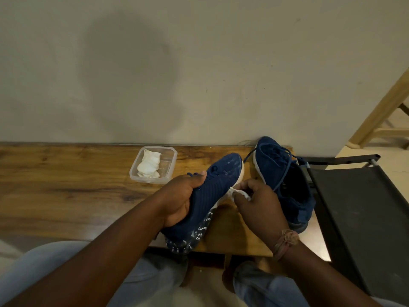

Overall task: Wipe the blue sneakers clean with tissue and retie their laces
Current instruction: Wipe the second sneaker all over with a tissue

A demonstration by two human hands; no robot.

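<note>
My left hand (183, 197) grips a blue sneaker (218, 185) around its upper and holds it tilted on its side above the wooden table (66, 185), toe pointing away from me. My right hand (259, 202) pinches a small white tissue (235, 192) against the sneaker's white sole edge. The second blue sneaker (285, 180) stands upright on the table at the right, toe against the wall, with its blue laces loose and trailing over the opening.
A clear plastic container (169, 165) holding crumpled white tissues sits on the table behind my left hand. A dark chair seat (363, 218) stands right of the table. A grey wall (199, 74) rises behind the table. My knees are below its front edge.
</note>
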